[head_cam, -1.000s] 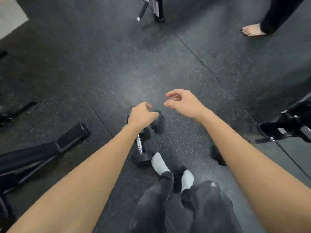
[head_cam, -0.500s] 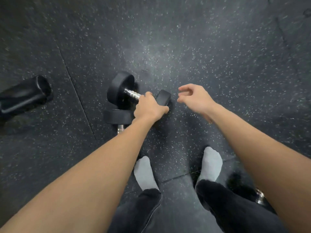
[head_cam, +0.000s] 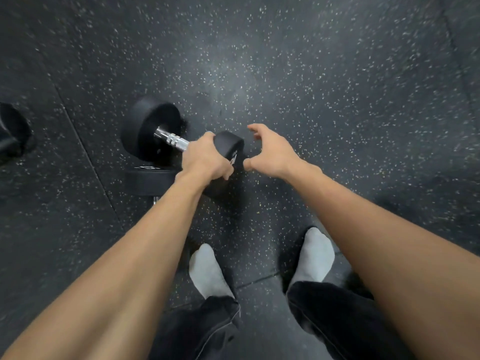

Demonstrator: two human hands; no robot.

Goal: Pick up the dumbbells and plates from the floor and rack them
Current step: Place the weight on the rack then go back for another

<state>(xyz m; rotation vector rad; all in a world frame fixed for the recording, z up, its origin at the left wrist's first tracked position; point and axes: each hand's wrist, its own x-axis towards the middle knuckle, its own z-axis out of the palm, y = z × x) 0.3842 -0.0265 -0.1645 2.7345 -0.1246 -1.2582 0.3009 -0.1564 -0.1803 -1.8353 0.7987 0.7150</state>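
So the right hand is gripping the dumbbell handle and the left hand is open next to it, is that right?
No, the sides are swapped. In the head view the left hand grips the dumbbell handle, and the right hand is open next to it.

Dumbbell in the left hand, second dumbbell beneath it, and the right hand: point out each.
Dumbbell [head_cam: 173, 140]: head view, on its chrome handle.
Second dumbbell [head_cam: 152, 179]: head view, on its near black head.
Right hand [head_cam: 272, 154]: head view, on the back of the hand.

The left hand [head_cam: 205, 159] hides most of the dumbbell [head_cam: 155, 131] handle. A second dumbbell [head_cam: 150, 178] lies mostly hidden under that arm. A dark object [head_cam: 13, 131] is cut off at the left edge.
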